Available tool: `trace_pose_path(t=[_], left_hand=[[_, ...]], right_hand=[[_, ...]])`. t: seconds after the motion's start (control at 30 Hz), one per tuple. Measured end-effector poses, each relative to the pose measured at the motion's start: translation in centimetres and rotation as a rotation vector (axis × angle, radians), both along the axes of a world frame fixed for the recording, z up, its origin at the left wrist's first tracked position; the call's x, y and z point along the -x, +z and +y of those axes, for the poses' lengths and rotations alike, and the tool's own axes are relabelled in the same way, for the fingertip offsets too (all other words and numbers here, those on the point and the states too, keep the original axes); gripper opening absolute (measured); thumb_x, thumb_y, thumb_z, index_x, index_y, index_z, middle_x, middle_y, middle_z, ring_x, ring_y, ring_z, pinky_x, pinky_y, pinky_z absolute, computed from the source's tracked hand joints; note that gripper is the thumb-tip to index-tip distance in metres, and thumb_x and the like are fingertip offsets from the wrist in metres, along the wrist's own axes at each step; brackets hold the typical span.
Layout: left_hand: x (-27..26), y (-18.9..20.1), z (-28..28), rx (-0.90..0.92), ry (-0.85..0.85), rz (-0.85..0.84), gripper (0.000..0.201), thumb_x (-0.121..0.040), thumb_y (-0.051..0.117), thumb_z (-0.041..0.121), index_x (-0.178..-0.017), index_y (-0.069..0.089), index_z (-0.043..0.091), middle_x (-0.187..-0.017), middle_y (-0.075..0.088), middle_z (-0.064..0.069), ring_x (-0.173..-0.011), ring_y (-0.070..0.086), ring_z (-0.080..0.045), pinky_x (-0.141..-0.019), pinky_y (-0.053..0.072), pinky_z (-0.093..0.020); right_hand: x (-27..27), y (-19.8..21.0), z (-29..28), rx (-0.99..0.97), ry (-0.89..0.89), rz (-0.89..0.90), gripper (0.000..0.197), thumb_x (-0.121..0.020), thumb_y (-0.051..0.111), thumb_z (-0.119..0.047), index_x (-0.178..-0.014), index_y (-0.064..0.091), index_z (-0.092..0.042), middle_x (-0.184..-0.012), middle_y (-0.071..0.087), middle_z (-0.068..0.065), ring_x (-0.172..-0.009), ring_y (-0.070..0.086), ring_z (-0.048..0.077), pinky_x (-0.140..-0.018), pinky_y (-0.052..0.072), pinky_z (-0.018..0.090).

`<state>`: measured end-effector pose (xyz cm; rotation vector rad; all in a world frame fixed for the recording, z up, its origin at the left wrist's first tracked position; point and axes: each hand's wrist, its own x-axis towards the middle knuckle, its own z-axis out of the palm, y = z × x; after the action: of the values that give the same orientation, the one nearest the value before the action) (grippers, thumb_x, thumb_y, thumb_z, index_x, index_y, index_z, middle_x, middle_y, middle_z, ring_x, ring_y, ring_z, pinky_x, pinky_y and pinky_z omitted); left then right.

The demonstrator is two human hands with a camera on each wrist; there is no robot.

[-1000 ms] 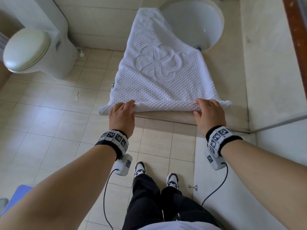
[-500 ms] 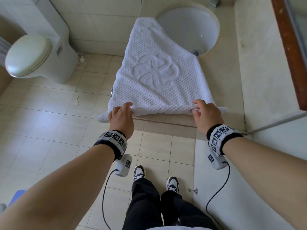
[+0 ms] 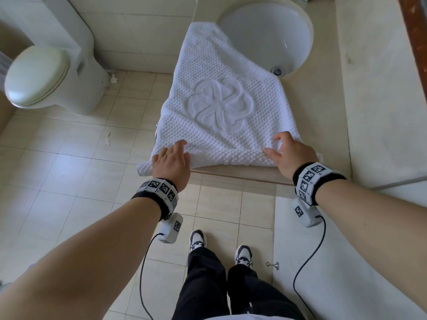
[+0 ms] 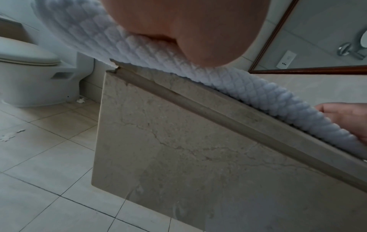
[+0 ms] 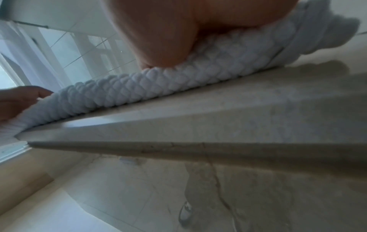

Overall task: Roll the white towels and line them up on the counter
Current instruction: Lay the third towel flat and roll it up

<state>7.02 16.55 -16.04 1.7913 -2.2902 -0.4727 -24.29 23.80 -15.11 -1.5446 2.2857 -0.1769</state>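
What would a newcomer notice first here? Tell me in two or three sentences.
The white towel, with its raised flower emblem, lies spread on the counter, its far corner over the sink. Its near edge is rolled into a thin tube along the counter's front lip, with the left hand and right hand on the two ends. A toilet with its lid shut stands to the left on the tiled floor.

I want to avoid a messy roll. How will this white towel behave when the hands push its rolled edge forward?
The white towel looks soft and floppy: its far end sags into the sink. The thick waffle texture probably grips rather than slides. Its left end overhangs the counter beside the left hand, so it may droop.
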Motion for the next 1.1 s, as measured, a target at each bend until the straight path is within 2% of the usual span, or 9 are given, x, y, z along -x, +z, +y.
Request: trace_pose_path(t=[0.2,0.37,0.53,0.63,0.8,0.87,0.93,1.03,1.1], left_hand=[[0.3,-0.5,-2.1,0.003,0.037,-0.084,0.038,-0.094,0.037,0.026,-0.132,0.04,0.027,-0.122,0.05,-0.001,-0.114,0.043,-0.026,-0.098,0.032,-0.045],[0.5,-0.3,-3.5,0.002,-0.018,-0.108,0.042,-0.092,0.042,0.025,-0.135,0.04,0.027,-0.122,0.047,-0.001,-0.115,0.04,-0.026,-0.101,0.03,-0.044],[1.3,0.0,-3.7,0.101,-0.136,-0.049,0.032,-0.095,0.052,0.018,-0.126,0.054,0.018,-0.106,0.058,-0.004,-0.103,0.049,-0.03,-0.093,0.037,-0.043],[0.7,-0.6,-3.6,0.166,-0.229,-0.006,0.028,-0.097,0.046,0.029,-0.118,0.057,0.013,-0.096,0.061,-0.006,-0.093,0.052,-0.033,-0.084,0.043,-0.046],[-0.5,-1.1,-3.5,0.181,-0.403,-0.084,0.053,-0.092,0.046,0.061,-0.122,0.052,0.017,-0.102,0.057,-0.005,-0.094,0.049,-0.03,-0.085,0.044,-0.045],[-0.6,-1.1,-3.4,0.185,-0.422,-0.096,0.052,-0.092,0.048,0.061,-0.122,0.054,0.02,-0.102,0.058,-0.003,-0.095,0.05,-0.03,-0.085,0.044,-0.044],[-0.6,-1.0,-3.3,0.186,-0.414,-0.074,0.043,-0.095,0.05,0.055,-0.122,0.057,0.022,-0.102,0.061,0.001,-0.096,0.051,-0.029,-0.085,0.042,-0.043],[-0.3,-0.5,-2.9,0.17,-0.342,-0.046,0.033,-0.098,0.052,0.047,-0.123,0.059,0.026,-0.105,0.063,0.007,-0.1,0.052,-0.026,-0.089,0.04,-0.043],[-0.2,-0.2,-2.4,0.152,-0.298,-0.032,0.032,-0.098,0.052,0.044,-0.124,0.059,0.028,-0.108,0.063,0.008,-0.104,0.051,-0.025,-0.091,0.039,-0.043]], right_hand=[[-0.5,-0.4,-1.6,0.044,-0.069,0.056,0.063,-0.083,0.051,-0.073,-0.117,0.042,-0.021,-0.105,0.065,0.006,-0.092,0.062,0.029,-0.08,0.05,0.04],[0.1,-0.2,-3.4,0.025,-0.086,0.069,0.077,-0.074,0.065,-0.073,-0.124,0.043,-0.019,-0.121,0.058,0.008,-0.11,0.051,0.031,-0.091,0.042,0.044],[0.3,-0.1,-3.9,0.0,-0.099,0.061,0.078,-0.072,0.066,-0.073,-0.124,0.041,-0.021,-0.125,0.055,0.004,-0.113,0.047,0.028,-0.094,0.038,0.042],[0.4,-0.3,-3.9,0.014,-0.1,0.062,0.077,-0.072,0.066,-0.073,-0.124,0.041,-0.022,-0.124,0.055,0.004,-0.112,0.047,0.028,-0.093,0.037,0.042],[0.1,-0.2,-3.7,0.032,-0.088,0.101,0.075,-0.072,0.066,-0.072,-0.121,0.044,-0.02,-0.118,0.056,0.006,-0.109,0.047,0.03,-0.09,0.038,0.043],[-0.3,0.0,-3.6,0.076,-0.072,0.177,0.07,-0.071,0.067,-0.071,-0.113,0.047,-0.018,-0.109,0.055,0.008,-0.102,0.047,0.031,-0.085,0.038,0.043],[-1.3,0.7,-3.4,0.127,-0.04,0.233,0.058,-0.074,0.07,-0.061,-0.103,0.05,-0.015,-0.099,0.053,0.009,-0.093,0.048,0.031,-0.077,0.04,0.041],[-3.0,1.2,-3.0,0.126,-0.023,0.091,0.027,-0.09,0.063,-0.032,-0.102,0.05,-0.012,-0.096,0.054,0.01,-0.079,0.051,0.029,-0.065,0.042,0.036],[-3.9,0.9,-2.0,0.152,-0.001,0.051,0.01,-0.094,0.055,-0.019,-0.1,0.051,-0.012,-0.094,0.058,0.009,-0.08,0.053,0.028,-0.063,0.039,0.035]])
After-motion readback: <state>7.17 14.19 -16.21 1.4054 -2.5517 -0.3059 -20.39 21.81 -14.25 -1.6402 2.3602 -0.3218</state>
